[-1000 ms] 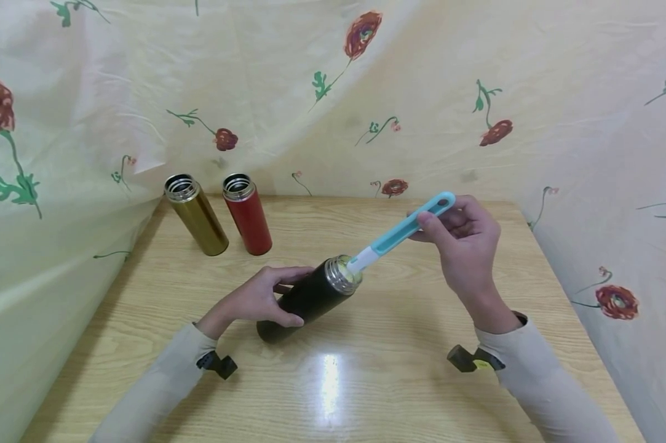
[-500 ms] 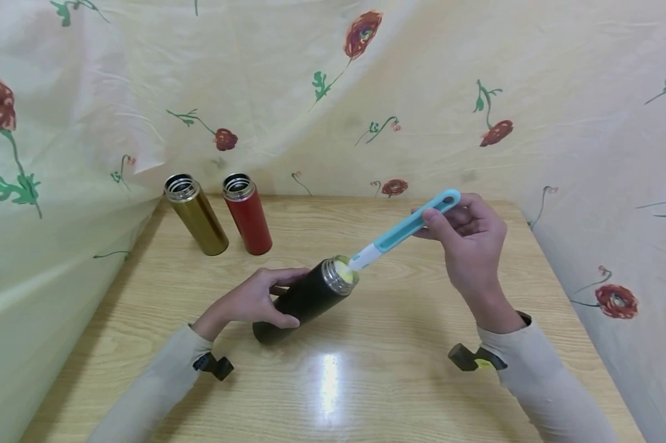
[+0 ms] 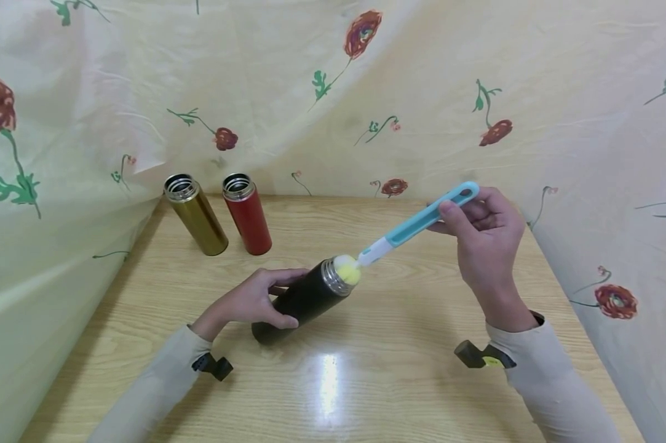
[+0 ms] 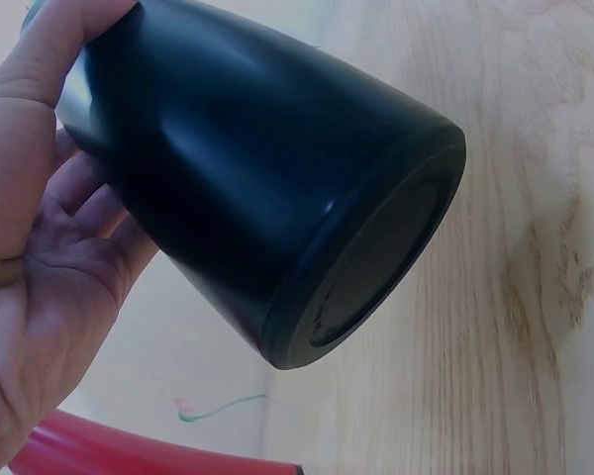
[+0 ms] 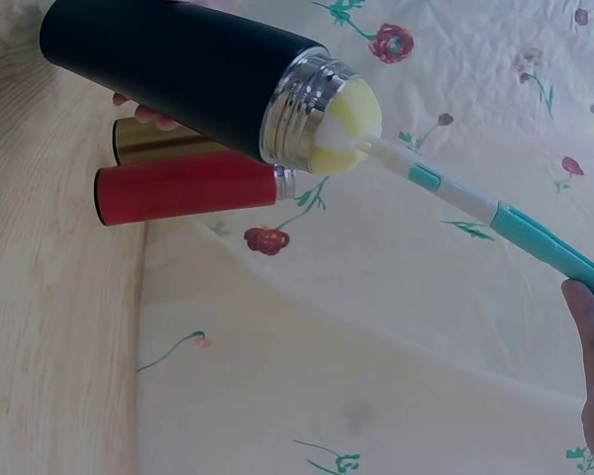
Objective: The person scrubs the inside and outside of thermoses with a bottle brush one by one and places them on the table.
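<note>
My left hand (image 3: 255,301) wraps the black flask (image 3: 302,301), fingers curled round its body, tilted at the table's (image 3: 399,369) middle with its steel mouth raised toward the right. My right hand (image 3: 484,237) pinches the teal bottle brush (image 3: 421,221) near its far end; the yellow sponge head (image 3: 346,269) sits half out at the rim. The gold flask (image 3: 195,215) and red flask (image 3: 247,214) stand far left, well apart, with bare wood near me and rightward to the table's edge.
</note>
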`<state>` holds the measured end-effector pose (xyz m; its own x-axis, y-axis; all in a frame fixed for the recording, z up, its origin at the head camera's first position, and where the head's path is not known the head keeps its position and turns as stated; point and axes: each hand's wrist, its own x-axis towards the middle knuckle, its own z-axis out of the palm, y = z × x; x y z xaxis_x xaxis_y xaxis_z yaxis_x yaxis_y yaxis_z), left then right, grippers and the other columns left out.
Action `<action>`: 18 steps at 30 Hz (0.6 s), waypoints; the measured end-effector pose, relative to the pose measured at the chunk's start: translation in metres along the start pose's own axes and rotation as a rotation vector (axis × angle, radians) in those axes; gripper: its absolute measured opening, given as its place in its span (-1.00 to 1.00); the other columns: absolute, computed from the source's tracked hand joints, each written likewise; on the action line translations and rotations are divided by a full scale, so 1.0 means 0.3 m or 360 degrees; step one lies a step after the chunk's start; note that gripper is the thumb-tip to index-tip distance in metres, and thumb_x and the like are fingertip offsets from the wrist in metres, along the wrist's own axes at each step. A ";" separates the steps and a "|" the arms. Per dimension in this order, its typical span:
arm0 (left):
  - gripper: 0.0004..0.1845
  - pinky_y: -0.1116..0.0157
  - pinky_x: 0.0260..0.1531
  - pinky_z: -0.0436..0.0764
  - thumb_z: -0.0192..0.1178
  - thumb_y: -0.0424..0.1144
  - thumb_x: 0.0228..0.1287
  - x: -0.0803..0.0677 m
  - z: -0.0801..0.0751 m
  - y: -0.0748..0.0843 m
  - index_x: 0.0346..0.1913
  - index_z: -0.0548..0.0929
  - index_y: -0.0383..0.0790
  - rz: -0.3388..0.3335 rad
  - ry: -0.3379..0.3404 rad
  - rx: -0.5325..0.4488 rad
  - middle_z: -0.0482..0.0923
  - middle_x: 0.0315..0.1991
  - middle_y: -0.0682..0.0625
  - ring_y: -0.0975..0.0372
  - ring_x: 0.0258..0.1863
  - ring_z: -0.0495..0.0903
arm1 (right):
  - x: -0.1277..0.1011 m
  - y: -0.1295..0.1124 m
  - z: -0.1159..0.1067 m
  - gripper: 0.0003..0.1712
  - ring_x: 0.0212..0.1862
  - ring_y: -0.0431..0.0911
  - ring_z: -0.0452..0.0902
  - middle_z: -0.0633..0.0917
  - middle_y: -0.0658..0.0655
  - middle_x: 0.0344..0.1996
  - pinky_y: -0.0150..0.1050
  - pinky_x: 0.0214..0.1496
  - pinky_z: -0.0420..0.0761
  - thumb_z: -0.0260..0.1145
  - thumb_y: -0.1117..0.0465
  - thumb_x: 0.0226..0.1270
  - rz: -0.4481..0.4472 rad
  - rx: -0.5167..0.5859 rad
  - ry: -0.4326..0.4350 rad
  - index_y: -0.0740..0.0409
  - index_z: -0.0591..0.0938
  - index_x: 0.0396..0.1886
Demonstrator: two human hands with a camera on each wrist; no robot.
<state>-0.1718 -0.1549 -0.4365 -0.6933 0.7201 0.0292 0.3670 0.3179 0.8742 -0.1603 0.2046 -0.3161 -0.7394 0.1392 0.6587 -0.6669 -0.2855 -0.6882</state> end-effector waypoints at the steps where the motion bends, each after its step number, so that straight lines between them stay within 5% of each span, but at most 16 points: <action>1: -0.05 -0.08 0.22 0.59 0.57 -0.14 0.06 0.000 0.000 0.002 0.51 0.35 -0.26 0.0001 0.0000 -0.0002 0.47 0.41 -0.12 -0.01 0.34 0.51 | 0.002 -0.002 -0.001 -0.84 -0.33 0.04 0.80 0.79 0.33 -0.36 -0.08 -0.28 0.76 0.25 0.68 0.24 -0.0007 0.0015 0.0005 0.67 0.56 -0.17; 18: -0.04 -0.09 0.22 0.58 0.57 -0.12 0.07 -0.002 -0.004 0.018 0.52 0.34 -0.23 -0.0019 -0.0032 0.0004 0.47 0.41 -0.10 0.01 0.35 0.50 | 0.026 -0.029 -0.029 -0.82 -0.32 0.10 0.80 0.78 0.38 -0.38 -0.06 -0.30 0.76 0.20 0.74 0.22 -0.0014 0.0138 0.0102 0.72 0.54 -0.16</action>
<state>-0.1702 -0.1544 -0.4312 -0.6849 0.7286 0.0091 0.3604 0.3279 0.8733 -0.1612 0.2164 -0.3076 -0.7397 0.2013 0.6421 -0.6650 -0.3648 -0.6516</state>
